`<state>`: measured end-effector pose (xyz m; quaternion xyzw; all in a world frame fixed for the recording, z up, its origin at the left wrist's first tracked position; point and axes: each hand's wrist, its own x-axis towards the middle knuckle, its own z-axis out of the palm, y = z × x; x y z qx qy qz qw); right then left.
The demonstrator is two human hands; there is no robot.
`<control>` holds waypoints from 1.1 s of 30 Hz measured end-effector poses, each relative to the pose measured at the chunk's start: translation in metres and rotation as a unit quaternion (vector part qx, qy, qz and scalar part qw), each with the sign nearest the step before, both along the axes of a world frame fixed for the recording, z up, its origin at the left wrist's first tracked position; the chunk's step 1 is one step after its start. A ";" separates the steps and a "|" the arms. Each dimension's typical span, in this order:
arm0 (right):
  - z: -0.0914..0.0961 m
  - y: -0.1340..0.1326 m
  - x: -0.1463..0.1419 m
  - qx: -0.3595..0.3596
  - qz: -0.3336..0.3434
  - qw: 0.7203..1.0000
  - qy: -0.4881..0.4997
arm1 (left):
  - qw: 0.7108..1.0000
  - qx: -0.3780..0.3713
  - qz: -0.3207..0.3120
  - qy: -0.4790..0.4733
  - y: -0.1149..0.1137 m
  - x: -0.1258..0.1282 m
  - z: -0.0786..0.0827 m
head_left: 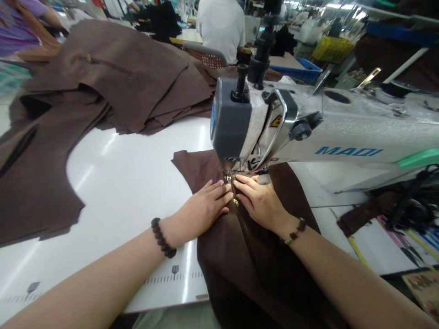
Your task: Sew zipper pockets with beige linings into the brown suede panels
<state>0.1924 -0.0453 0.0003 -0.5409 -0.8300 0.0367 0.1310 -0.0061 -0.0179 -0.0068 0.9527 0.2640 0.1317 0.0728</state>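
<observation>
A dark brown fabric piece [222, 242] lies under the head of a sewing machine [236, 114] and hangs over the table's front edge. Down its middle runs a zipper [245, 233] with a brass-coloured slider [235, 203] just below the presser foot [229, 177]. My left hand [202, 208] lies flat on the fabric left of the zipper, fingers stretched toward the foot. On the other side my right hand [262, 201] presses the cloth with fingers extended, their tips close to the zipper and the foot. A grey band wraps one right finger.
Stacked brown fabric pieces [137, 77] cover the back and left of the white table [113, 183]. Tools and a pink-handled item lie at the right. Behind the machine are a person in a white shirt [221, 27], a chair [206, 54] and a blue bin [307, 68].
</observation>
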 end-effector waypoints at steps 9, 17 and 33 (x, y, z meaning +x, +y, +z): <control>-0.001 0.002 0.007 0.012 0.046 0.993 0.109 | 1.000 0.011 0.005 -0.021 0.002 0.001 -0.002; 0.008 -0.010 0.005 0.037 0.171 0.984 0.026 | 0.998 -0.040 0.015 -0.043 -0.025 -0.008 0.022; 0.005 -0.024 -0.010 0.065 0.001 0.993 -0.099 | 0.998 -0.035 -0.023 0.055 -0.107 -0.060 0.026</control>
